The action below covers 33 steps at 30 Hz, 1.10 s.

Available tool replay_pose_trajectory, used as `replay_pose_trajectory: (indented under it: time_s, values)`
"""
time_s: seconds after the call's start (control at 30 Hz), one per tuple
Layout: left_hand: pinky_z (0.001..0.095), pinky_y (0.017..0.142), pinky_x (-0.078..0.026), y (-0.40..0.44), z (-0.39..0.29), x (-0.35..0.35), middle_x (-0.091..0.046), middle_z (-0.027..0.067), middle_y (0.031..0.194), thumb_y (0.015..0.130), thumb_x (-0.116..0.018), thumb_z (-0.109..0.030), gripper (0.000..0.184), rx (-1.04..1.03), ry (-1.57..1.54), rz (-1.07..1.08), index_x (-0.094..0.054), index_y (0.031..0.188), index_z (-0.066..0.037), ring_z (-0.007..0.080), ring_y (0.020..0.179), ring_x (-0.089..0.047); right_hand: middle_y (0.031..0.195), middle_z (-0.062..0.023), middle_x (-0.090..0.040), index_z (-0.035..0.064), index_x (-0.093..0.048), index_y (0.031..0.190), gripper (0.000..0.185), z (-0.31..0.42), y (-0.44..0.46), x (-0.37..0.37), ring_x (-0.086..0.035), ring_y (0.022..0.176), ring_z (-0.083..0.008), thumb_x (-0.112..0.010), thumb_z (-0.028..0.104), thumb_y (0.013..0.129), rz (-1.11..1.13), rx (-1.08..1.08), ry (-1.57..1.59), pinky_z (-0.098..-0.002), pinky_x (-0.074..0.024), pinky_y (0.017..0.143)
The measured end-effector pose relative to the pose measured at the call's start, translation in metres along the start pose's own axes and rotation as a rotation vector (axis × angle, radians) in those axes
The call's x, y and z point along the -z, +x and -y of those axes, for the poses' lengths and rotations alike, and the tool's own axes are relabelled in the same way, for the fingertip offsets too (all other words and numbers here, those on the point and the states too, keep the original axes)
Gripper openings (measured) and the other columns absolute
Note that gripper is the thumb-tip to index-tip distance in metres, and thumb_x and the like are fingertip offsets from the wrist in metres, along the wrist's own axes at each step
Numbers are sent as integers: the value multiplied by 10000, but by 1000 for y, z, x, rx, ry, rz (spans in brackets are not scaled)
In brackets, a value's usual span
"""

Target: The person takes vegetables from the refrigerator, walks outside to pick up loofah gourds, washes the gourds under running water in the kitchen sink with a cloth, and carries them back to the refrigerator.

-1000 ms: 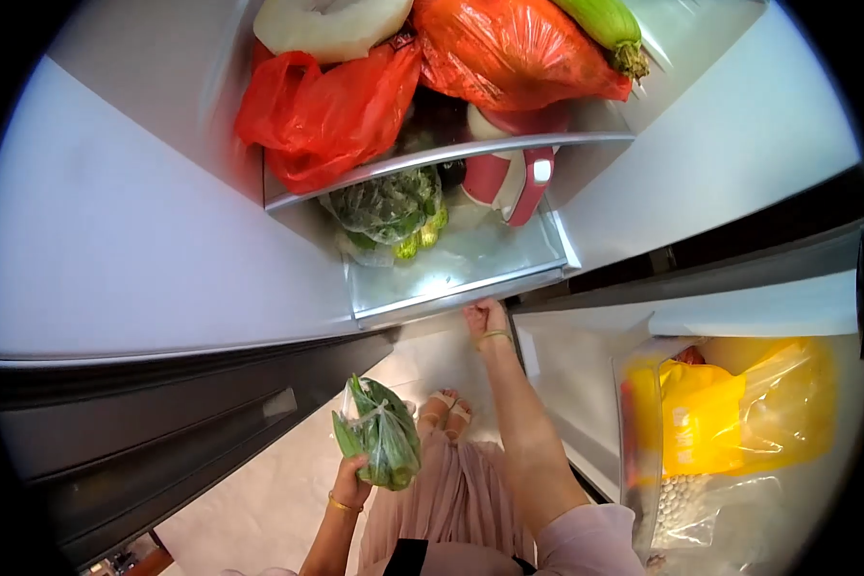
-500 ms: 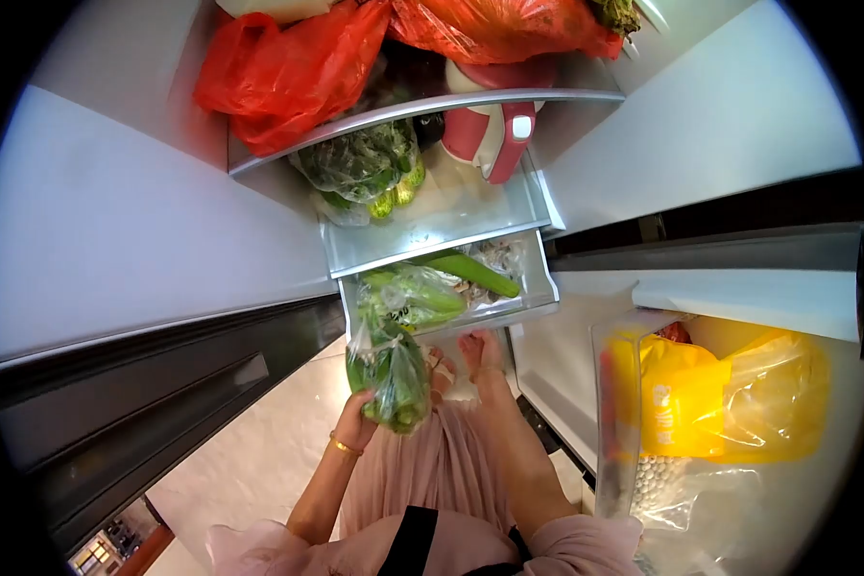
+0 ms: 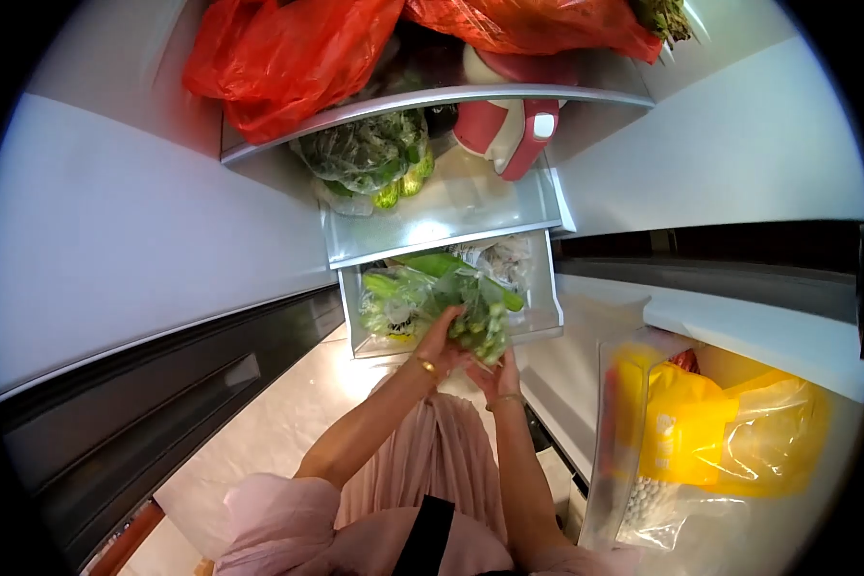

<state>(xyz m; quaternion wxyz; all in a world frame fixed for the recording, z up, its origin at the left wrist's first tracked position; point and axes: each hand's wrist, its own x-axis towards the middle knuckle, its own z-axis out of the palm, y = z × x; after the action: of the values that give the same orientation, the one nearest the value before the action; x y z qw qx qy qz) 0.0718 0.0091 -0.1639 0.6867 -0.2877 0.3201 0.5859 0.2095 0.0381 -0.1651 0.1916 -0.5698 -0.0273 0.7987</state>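
Note:
A clear plastic bag of leafy green vegetables (image 3: 480, 322) is held over the pulled-out fridge drawer (image 3: 547, 317). My left hand (image 3: 439, 344) grips its near left side, the thumb against the plastic. At the bag's near end, just outside the drawer's front edge, my right hand (image 3: 494, 377) closes on the stem end; some of its fingers are hidden. Beneath the bag, inside the drawer, lie another bag of pale green vegetables (image 3: 386, 298) and a long green vegetable (image 3: 511, 300), partly covered. A clear bag with whitish contents (image 3: 504, 257) rests at the drawer's back right.
Above the drawer, a compartment holds bagged greens (image 3: 365, 158) and a pink-and-white jug (image 3: 509, 134). Red plastic bags (image 3: 288, 67) fill the shelf over it. The open right door carries a bin with a yellow bag (image 3: 686, 422). The dark left door edge (image 3: 163, 394) stands close by.
The bag of greens has moved right and forward, from in front of the drawer to over it. My right hand has come from the drawer's front edge to the bag.

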Motion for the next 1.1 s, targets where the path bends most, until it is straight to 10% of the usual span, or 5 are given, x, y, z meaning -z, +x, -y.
replay_pose_trajectory:
  time_s: [0.2,0.53,0.8,1.1]
  values:
    - [354,744,-469,66,16,-22,-524,70,991,737,-608,-265,395,-102,64,-99,-473,1046,-58,195,885,-535,908,-57,-494,57,-408,1131,477,25,-2,4,-521,780,-109,-611,274,758,-221,599,-597,-269,-475,561]
    - [350,738,-436,111,14,-22,-546,106,952,686,-670,-347,511,-214,546,-174,-482,1052,-46,201,899,-525,1209,-161,-381,-20,-164,1287,767,63,95,6,-468,1004,-216,-648,114,707,8,699,-763,-272,-424,779]
    - [341,835,-374,9,-59,58,-537,92,993,561,-707,-234,509,-993,2129,-612,-549,1030,-113,260,979,-474,837,-91,-578,15,-499,1038,414,36,85,17,-548,735,-154,-664,106,669,-61,808,-1160,-265,-445,661]
    - [366,695,-394,10,-67,77,-563,40,769,580,-669,-141,157,-908,2067,-484,-646,734,-116,234,779,-526,720,-80,-578,0,-556,899,206,31,56,-12,-538,646,-132,-589,97,720,-4,699,-1236,-255,-442,616]
